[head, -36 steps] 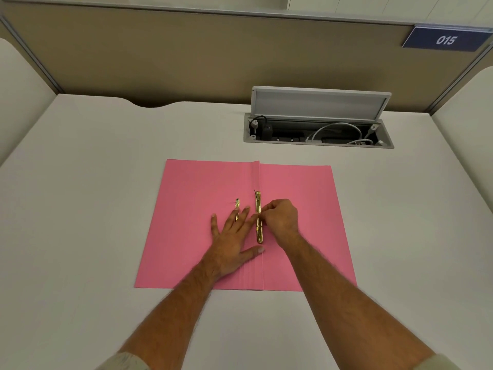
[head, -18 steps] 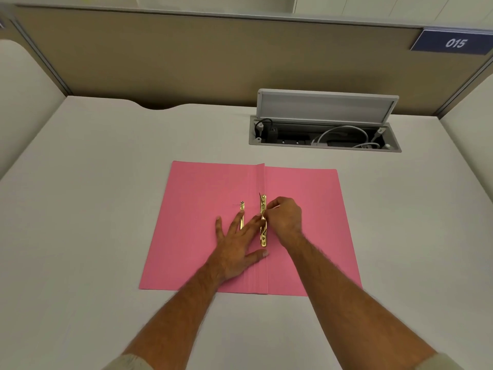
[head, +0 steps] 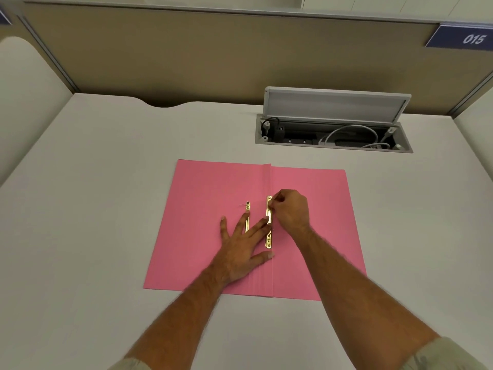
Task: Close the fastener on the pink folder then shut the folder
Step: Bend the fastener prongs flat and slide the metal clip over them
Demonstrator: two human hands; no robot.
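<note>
The pink folder [head: 208,225] is lying open and flat on the desk [head: 106,209], spine running away from me, both covers spread. The brass fastener bar [head: 269,222] is sitting just right of the spine fold; a second loose brass strip [head: 247,217] is lying on the left cover, partly under my left fingers.

My right hand [head: 290,210] is curling over the far end of the fastener bar, thumb and forefinger pinched together at its top; I cannot tell whether they are gripping a prong or a slider. My left hand [head: 240,249] is pressing flat on the left cover, fingers spread, forefinger tip touching the bar's middle, holding nothing.

I judge the fastener-closing step to be in hand, with shutting the folder not yet begun. To do it well:

1. I am keeping the left palm down, so the card is not sliding.
2. I am pinning the bar with the left forefinger while the right works the end.
3. I am pressing the metal fully flat; a raised prong is likely to stop the cover closing.
</note>
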